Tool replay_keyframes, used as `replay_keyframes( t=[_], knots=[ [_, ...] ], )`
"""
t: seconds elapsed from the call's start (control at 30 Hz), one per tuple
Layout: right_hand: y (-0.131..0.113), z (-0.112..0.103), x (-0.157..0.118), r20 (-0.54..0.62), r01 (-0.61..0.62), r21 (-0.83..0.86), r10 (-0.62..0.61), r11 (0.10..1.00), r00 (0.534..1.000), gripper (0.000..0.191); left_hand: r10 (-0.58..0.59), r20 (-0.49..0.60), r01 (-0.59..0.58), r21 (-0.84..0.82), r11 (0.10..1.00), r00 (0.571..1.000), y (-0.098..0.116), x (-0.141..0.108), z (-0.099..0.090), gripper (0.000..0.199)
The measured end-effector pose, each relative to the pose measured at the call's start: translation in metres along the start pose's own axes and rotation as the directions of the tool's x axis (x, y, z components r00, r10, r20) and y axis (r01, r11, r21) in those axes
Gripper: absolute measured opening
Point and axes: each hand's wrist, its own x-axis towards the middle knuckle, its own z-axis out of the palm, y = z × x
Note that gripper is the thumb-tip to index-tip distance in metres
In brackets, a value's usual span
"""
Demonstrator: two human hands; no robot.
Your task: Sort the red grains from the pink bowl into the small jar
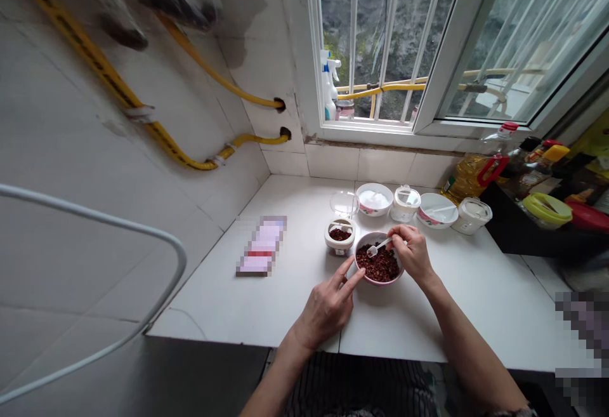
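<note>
The right hand pinches a small, smooth white spoon over a round bowl of coarse, dark red flakes on the pale tiled table. The spoon's long axis slants, scoop pointing left and slightly toward the person; its handle end hides in the grip. The left hand, fingers spread, touches the bowl's side. Pixelation obscures a pinkish object.

Opened jar is crowding the flake bowl at left; a row of bowls and jars is blocking the far side. Right of the right hand, counter is lying bare, apparently reaching the dim black rack.
</note>
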Motion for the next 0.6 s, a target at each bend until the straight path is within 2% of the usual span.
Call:
replay_keyframes(
  t=[0.1, 0.2, 0.27, 0.4, 0.6],
  knots=[
    [-0.0037, -0.002, 0.0012, 0.033, -0.117, 0.133, 0.113, 0.984, 0.993, 0.015, 0.003, -0.006, -0.003, -0.001, 1.0, 1.0, -0.0004, 0.0001, 0.0, 0.064],
    [-0.005, -0.0026, 0.0032, 0.064, -0.265, 0.291, 0.258, 0.919, 0.964, 0.014, 0.0, -0.01, 0.0, -0.008, 1.0, 1.0, -0.0007, 0.0, 0.0002, 0.063],
    [-0.0049, -0.0029, 0.0046, 0.073, -0.321, 0.36, 0.316, 0.876, 0.946, 0.014, 0.0, -0.007, 0.0, -0.011, 1.0, 1.0, -0.0007, 0.0, 0.0002, 0.064],
    [-0.0043, -0.0036, 0.0067, 0.072, -0.349, 0.412, 0.351, 0.842, 0.933, 0.014, -0.002, 0.004, 0.003, -0.011, 1.0, 1.0, -0.0001, 0.0001, 0.0001, 0.066],
    [-0.0027, -0.0019, 0.0056, 0.051, -0.33, 0.391, 0.338, 0.859, 0.94, 0.014, -0.008, 0.007, 0.008, -0.013, 1.0, 1.0, 0.0, -0.0001, 0.0004, 0.068]
  ],
)
